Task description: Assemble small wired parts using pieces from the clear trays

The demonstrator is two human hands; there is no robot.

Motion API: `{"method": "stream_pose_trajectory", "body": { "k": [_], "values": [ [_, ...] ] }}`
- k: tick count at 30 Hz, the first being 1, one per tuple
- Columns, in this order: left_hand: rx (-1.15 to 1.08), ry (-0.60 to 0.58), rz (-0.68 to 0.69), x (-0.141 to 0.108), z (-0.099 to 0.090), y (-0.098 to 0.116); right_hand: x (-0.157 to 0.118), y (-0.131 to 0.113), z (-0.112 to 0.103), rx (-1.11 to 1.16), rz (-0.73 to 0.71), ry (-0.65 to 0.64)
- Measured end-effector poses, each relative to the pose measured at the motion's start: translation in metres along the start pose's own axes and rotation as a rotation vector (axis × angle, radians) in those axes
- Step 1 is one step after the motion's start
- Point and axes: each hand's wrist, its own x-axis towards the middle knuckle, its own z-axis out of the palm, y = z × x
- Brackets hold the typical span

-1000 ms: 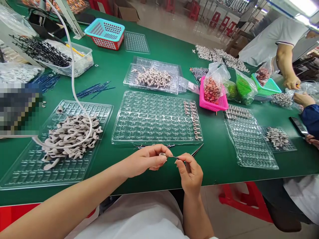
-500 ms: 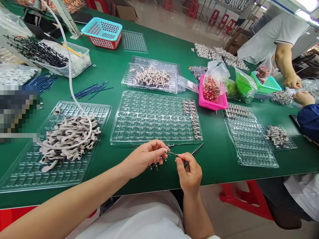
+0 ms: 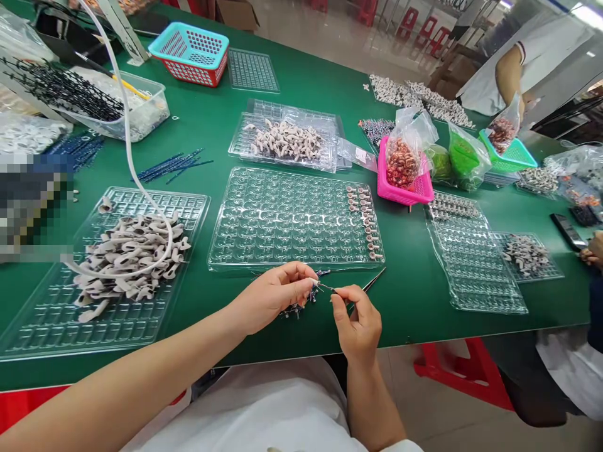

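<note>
My left hand [image 3: 277, 295] is closed, thumb and fingers pinching a small whitish piece [image 3: 315, 282]. A thin wire [image 3: 325, 287] runs from this piece to my right hand [image 3: 358, 321], whose thumb and forefinger are pinched on its dark end. Dark pointed tweezers [image 3: 374, 279] stick out behind the right hand; whether that hand also grips them I cannot tell. Under my left fingers lies a small heap of dark wired parts [image 3: 296, 307], partly hidden. Just beyond my hands, a clear moulded tray [image 3: 282, 220] has small pinkish-grey parts [image 3: 370, 226] along its right side.
At left, grey curved shells [image 3: 132, 257] are heaped on a clear tray [image 3: 51, 320], crossed by a white tube [image 3: 128, 138]. Farther back are more shells [image 3: 289, 139] and a blue basket [image 3: 188, 37]. On the right stand a pink basket [image 3: 405, 191] and another tray [image 3: 475, 263]. Co-workers are nearby.
My hands keep nearly the same pose, the whitish piece and wire still between them. The view has shifted slightly. At the far right, co-workers' hands have moved away from the pile, exposing a dark phone-like object.
</note>
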Motion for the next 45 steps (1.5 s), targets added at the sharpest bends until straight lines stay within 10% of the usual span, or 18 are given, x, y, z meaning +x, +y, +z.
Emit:
{"method": "stream_pose_trajectory", "body": {
  "k": [29,45],
  "values": [
    [0.67,0.14,0.284,-0.0036,0.0025,-0.0072,0.0046,0.0017,0.0055,-0.142,-0.27,-0.101],
    [0.342,0.056,0.141,-0.0061,0.0036,-0.0034,0.0036,-0.0034,-0.0009,0.145,-0.127,-0.117]
  ]
}}
